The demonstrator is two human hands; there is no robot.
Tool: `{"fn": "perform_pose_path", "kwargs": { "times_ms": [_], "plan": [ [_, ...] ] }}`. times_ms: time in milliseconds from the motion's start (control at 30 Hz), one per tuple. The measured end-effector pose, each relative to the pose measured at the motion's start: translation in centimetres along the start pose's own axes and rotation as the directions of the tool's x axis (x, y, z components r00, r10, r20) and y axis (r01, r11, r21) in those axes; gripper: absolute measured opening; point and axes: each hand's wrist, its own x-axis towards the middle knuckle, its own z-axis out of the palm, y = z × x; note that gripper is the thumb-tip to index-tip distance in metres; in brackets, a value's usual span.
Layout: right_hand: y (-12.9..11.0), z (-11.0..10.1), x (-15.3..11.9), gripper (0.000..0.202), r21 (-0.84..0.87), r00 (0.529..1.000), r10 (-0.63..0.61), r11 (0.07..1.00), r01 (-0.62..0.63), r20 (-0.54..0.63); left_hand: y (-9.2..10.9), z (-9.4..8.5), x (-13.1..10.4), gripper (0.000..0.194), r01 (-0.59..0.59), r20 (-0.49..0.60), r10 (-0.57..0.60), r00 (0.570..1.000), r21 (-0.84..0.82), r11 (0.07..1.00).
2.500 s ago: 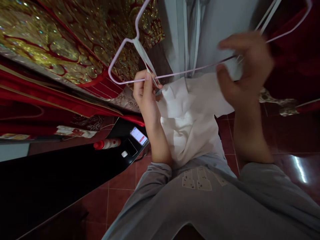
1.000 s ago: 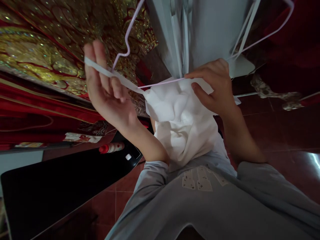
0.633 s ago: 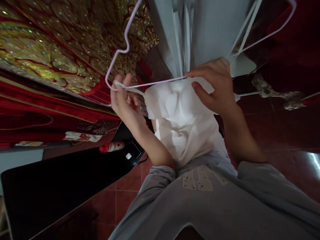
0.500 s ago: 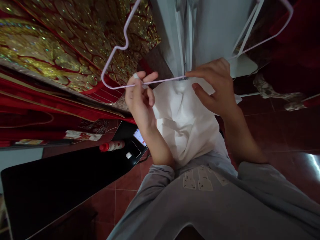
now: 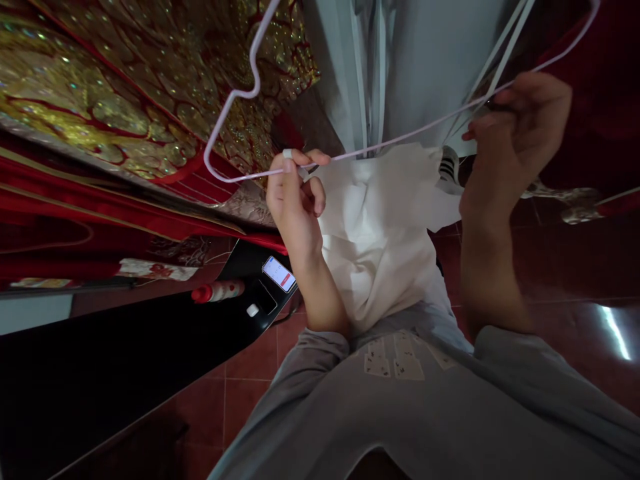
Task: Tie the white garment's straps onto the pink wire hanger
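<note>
A pale pink clothes hanger is held up before me, its long bar slanting upward to the right. My left hand has thumb and forefinger closed on the bar near its left corner; a white band wraps one finger. Toward the other end, my right hand is bent with its fingertips at the bar, beside narrow white straps that run up out of view. Its exact grip is partly hidden. Below the bar, white cloth lies in creases over my lap.
Red and gold sequined garments hang at the left. A black table carries a lit phone, a red-capped bottle and a small white case. Pale grey panels stand ahead, and dark red cloth hangs right.
My right hand has moved right and up along the hanger's bar, from its middle toward its right end. The bar tilts more. My left hand keeps its hold, shifted slightly right.
</note>
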Motion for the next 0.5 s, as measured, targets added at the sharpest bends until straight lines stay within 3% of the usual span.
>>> {"fn": "perform_pose_path", "kwargs": {
  "times_ms": [100, 233, 400, 500],
  "plan": [
    [-0.9, 0.6, -0.3, 0.032, 0.089, 0.991, 0.137, 0.987, -0.136, 0.001, 0.0, 0.1, 0.0, 0.034, 0.005, -0.017, -0.005, 1.000, 0.009, 1.000],
    [-3.2, 1.0, -0.9, 0.025, 0.096, 0.950, 0.285, 0.950, -0.298, 0.128, 0.4, 0.1, 0.1, 0.034, -0.020, -0.013, 0.020, 1.000, 0.008, 1.000],
    [-5.7, 0.0, -0.7, 0.020, 0.028, 0.942, 0.279, 0.957, -0.289, 0.187, 0.6, -0.3, 0.6, 0.031, -0.044, -0.026, 0.045, 0.999, 0.010, 0.999],
    [-7.0, -0.4, 0.2, 0.018, -0.006, 0.957, 0.147, 0.989, -0.150, 0.251, 0.4, -0.4, 0.9, 0.032, -0.045, -0.064, 0.047, 0.997, 0.030, 0.999]
  ]
}}
